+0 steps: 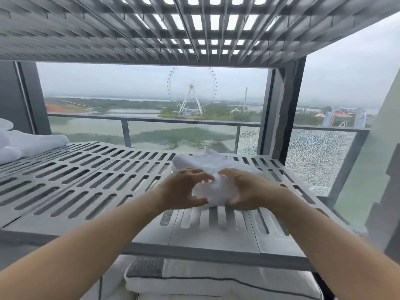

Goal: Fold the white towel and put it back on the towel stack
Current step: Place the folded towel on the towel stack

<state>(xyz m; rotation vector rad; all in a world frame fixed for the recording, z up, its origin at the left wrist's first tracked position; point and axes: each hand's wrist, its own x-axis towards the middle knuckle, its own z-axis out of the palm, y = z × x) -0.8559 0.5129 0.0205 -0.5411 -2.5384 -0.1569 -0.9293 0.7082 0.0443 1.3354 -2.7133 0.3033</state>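
The white towel lay on the slotted grey shelf, right of its middle, with its far end reaching toward the back edge. It looked crumpled rather than squared up, though the cloth was too blurred there to read the folds. You had both hands on its near end, which was gathered into a thick bunch. Your left hand curved into a C against the bunch's left side, fingertips on top of the cloth and thumb beneath it. Your right hand wrapped the right side, fingers curled over the top and thumb tucked under. The fingertips of the two hands nearly met over the towel.

The towel stack sat at the shelf's far left, well apart from the towel you held. A second slotted shelf hung overhead. Under the shelf, near your forearms, lay folded linen with a dark stripe. Beyond the shelves stood a glass railing; its right-hand pane was crazed with cracks. Far off, across water and green land, rose a Ferris wheel under a grey sky.
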